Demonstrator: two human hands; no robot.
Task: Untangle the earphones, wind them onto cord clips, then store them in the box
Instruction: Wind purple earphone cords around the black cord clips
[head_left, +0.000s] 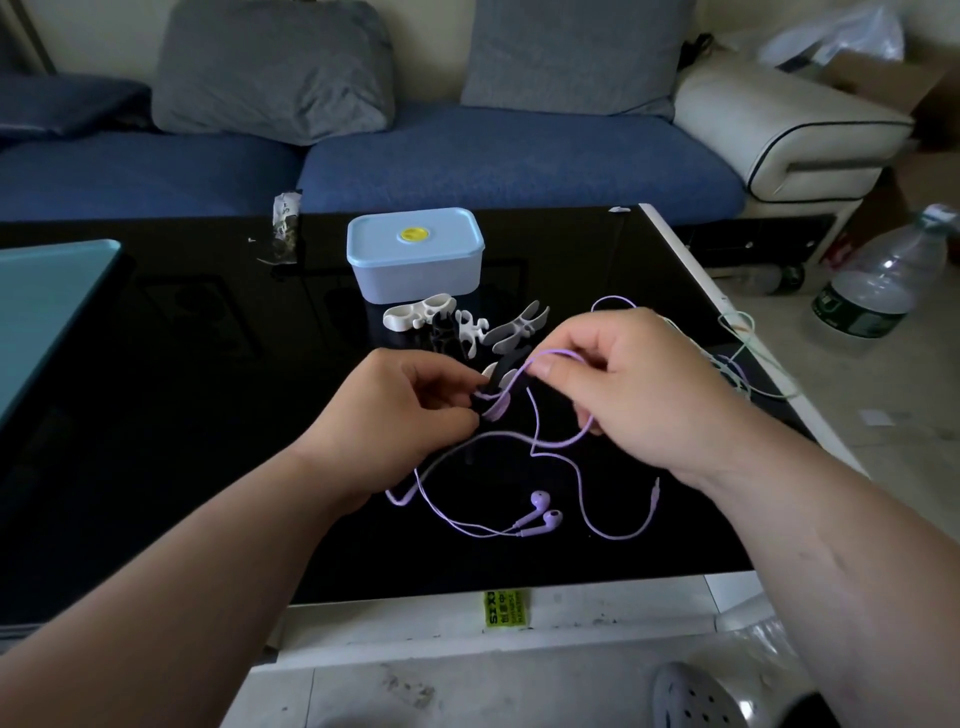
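Purple earphones (543, 512) lie on the black table (156, 415), their cord looping up to both hands. My left hand (395, 410) pinches a black cord clip (501, 376) with a few turns of purple cord around it. My right hand (639, 384) pinches the purple cord just right of the clip. Several spare white and black cord clips (467, 325) lie behind the hands. A light blue box (415, 254) with a yellow-spotted lid stands shut behind them. More tangled earphones (737, 364), green and white, lie at the table's right edge.
A teal lid or tray (47, 312) sits at the table's left. A crumpled wrapper (284, 226) lies at the far edge. A blue sofa (467, 166) is beyond the table. On the floor to the right stands a water bottle (883, 280).
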